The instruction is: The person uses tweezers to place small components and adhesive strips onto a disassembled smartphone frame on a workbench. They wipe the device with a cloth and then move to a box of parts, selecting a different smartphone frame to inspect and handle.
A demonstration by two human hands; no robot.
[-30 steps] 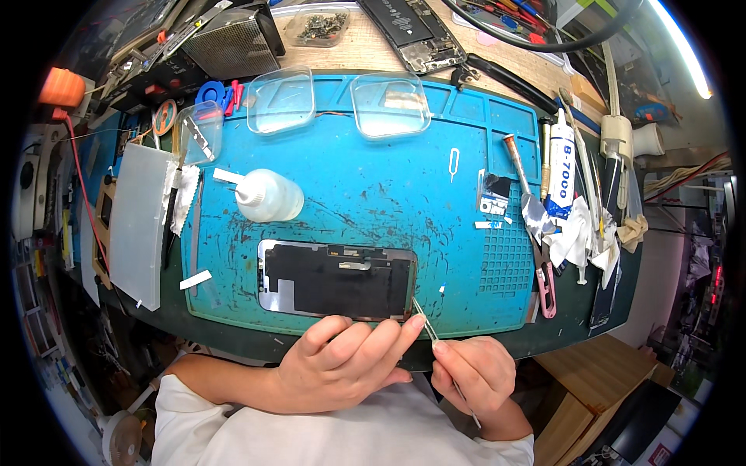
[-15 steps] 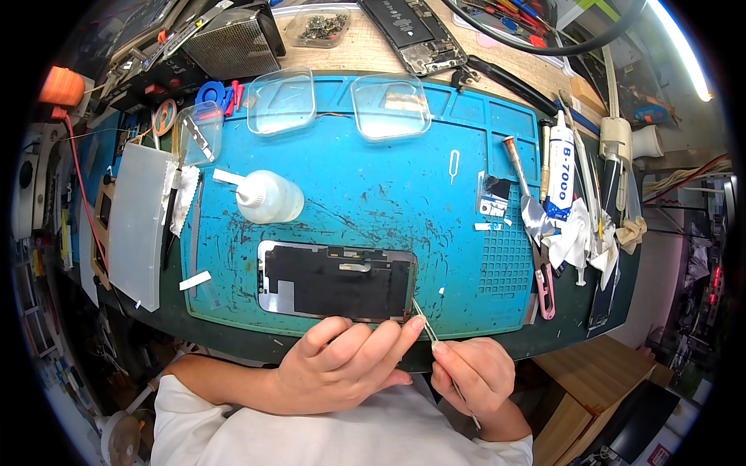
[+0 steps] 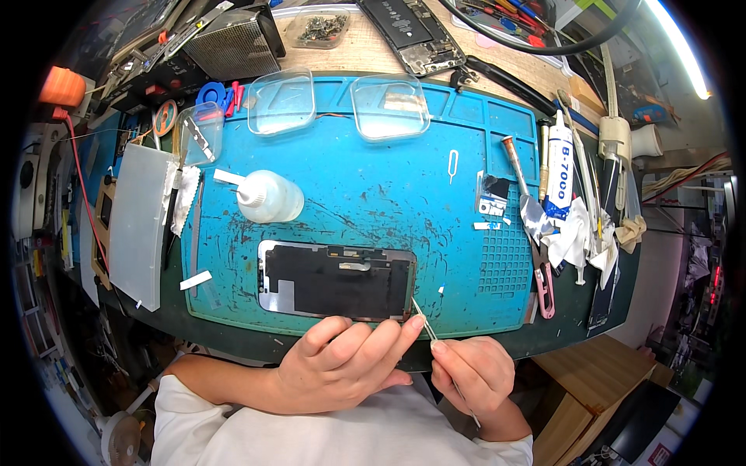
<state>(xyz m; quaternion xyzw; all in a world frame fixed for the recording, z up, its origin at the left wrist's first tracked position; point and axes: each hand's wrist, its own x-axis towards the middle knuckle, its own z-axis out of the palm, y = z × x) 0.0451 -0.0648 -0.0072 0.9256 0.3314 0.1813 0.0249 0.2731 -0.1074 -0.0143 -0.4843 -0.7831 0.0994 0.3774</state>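
A phone screen assembly (image 3: pixel 338 287) lies back side up near the front edge of the blue work mat (image 3: pixel 350 186). It shows a black backing, a silver rim and flex cable parts along its far side. My right hand (image 3: pixel 478 374) pinches metal tweezers (image 3: pixel 427 328), whose tips meet the screen's right end near its lower corner. Just in front of the screen is my left hand (image 3: pixel 350 365), empty, with its fingers loosely bent and thumb apart. Its index fingertip rests beside the tweezers' tips. Anything tiny between those tips is too small to make out.
A white plastic bottle (image 3: pixel 268 197) stands behind the screen. Clear trays (image 3: pixel 280 101) sit along the mat's far edge. At the right lie a glue tube (image 3: pixel 559 167), a pink cutter (image 3: pixel 545 291) and crumpled tissue (image 3: pixel 571 237). An opened phone (image 3: pixel 412 35) lies at the back.
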